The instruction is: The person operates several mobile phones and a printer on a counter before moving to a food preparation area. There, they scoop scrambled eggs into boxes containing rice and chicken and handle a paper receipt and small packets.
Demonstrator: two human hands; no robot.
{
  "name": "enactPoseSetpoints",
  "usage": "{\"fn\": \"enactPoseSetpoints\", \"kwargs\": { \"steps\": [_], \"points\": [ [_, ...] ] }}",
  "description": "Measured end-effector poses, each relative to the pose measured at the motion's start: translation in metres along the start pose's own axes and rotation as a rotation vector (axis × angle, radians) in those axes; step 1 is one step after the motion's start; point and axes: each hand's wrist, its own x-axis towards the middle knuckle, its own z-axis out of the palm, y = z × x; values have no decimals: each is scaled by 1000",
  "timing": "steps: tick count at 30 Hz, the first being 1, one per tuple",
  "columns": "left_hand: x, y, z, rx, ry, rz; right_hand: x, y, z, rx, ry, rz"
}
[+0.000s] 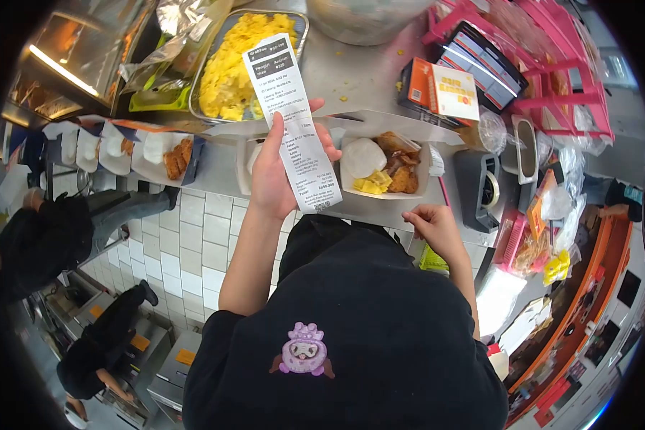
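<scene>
A long printed receipt (pixel 299 140) is held up in my left hand (pixel 269 172), with the thumb across its front and the fingers behind it. My right hand (pixel 433 228) is at the counter's near edge, its fingers curled together near the tips; whether something small is between them is hidden. Between the hands, on the counter, an open paper box (pixel 350 188) holds white rice (pixel 364 158), yellow egg (pixel 373 183) and browned chicken pieces (pixel 401 161). Behind the receipt stands a metal tray (pixel 302 36) heaped with scrambled egg (pixel 229 68).
More boxes with rice and fried pieces (pixel 177 159) line the counter's left. At right are a tablet (pixel 480 68), an orange carton (pixel 419 86), a tape dispenser (pixel 476 190) and pink baskets (pixel 552 79). Two people (pixel 43 236) in dark clothes stand at left.
</scene>
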Motion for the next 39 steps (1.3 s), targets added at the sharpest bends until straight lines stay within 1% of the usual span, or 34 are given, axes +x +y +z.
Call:
{"fn": "enactPoseSetpoints", "kwargs": {
  "steps": [2, 3, 5, 6, 8, 9, 11, 12, 14, 15, 17, 18, 19, 21, 23, 25, 27, 28, 29, 30, 31, 33, 34, 35, 36, 38, 39],
  "points": [
    [5, -11, 8, -6, -9, -15, -7, 9, -11, -253, 1, 105],
    [7, -16, 13, -2, -19, -17, -10, 15, -14, -248, 11, 102],
    [8, -25, 25, 21, 2, -16, -15, 26, -19, -325, 171, -102],
    [8, -31, 27, 22, -1, -12, -16, 31, -25, -326, 173, -107],
    [11, -45, 31, -80, -92, 19, -17, 37, -38, -355, 251, -212],
    [11, -50, 36, -73, -100, 32, -16, 39, -45, -355, 256, -228],
    [9, -59, 50, -75, -72, 18, -17, 41, -56, -8, 178, -308],
    [9, -64, 58, -67, -80, 21, -19, 37, -59, -3, 184, -317],
    [9, -76, 75, 6, 0, 13, -24, 17, -64, 110, 211, -426],
    [8, -81, 82, 15, -7, 12, -25, 20, -66, 117, 217, -431],
    [8, -93, 94, -12, -6, -6, -25, 29, -71, -90, 266, -498],
    [9, -99, 96, -6, -12, -9, -28, 34, -72, 19, 325, -522],
    [10, -107, 94, -29, -56, -5, -30, 46, -78, 25, 336, -521],
    [12, -123, 96, -44, -107, -17, -36, 72, -94, -56, 310, -385],
    [15, -138, 105, -60, -96, -28, -48, 91, -118, -25, 332, -397],
    [18, -151, 115, -68, -114, -44, -65, 104, -146, 147, 576, -409],
    [20, -164, 124, -81, -120, -59, -75, 116, -176, 206, 764, -406],
    [22, -169, 128, -66, -116, -66, -80, 120, -191, 199, 762, -294],
    [22, -173, 134, -50, -111, -70, -75, 129, -199, 154, 759, -294],
    [20, -177, 145, 3, -41, -69, -80, 131, -202, 20, 732, -260],
    [20, -180, 148, 2, -43, -62, -81, 129, -205, -114, 705, -237],
    [22, -182, 151, -4, -72, -102, -80, 118, -191, 51, 673, -381],
    [22, -182, 153, -1, -74, -87, -79, 108, -178, 182, 682, -494],
    [23, -181, 154, 23, -64, -84, -75, 100, -169, 192, 663, -538],
    [23, -180, 154, 47, -50, -84, -68, 97, -163, 178, 560, -544],
    [21, -177, 152, 29, -57, -79, -46, 82, -143, -10, 397, -523],
    [22, -173, 151, 11, -71, -87, -34, 76, -125, -56, 357, -578]
  ]
}}
